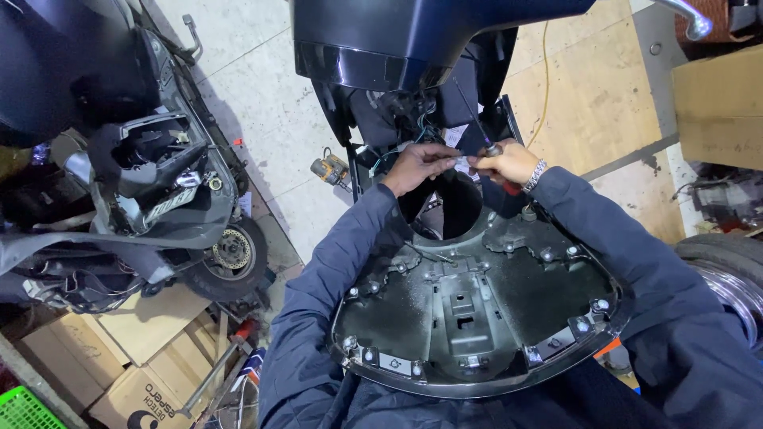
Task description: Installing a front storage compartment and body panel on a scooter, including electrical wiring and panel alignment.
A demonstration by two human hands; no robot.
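A black scooter body panel (477, 318) lies inside-up in front of me, with clips and screws around its rim and a round hole at its far end. My left hand (417, 165) pinches a small pale part or wire end just above that hole. My right hand (509, 163), with a metal watch on its wrist, holds a screwdriver (494, 151) with a red handle and a long thin shaft pointing up to the scooter's wiring (417, 119). Both hands nearly touch. Dark blue sleeves cover my arms.
A stripped scooter (159, 183) with its wheel (232, 253) stands at left. A cordless drill (330, 168) lies on the tiled floor. Cardboard boxes (135, 357) and a green crate (28, 409) sit at lower left. A tyre (727, 262) and a box (719, 103) are at right.
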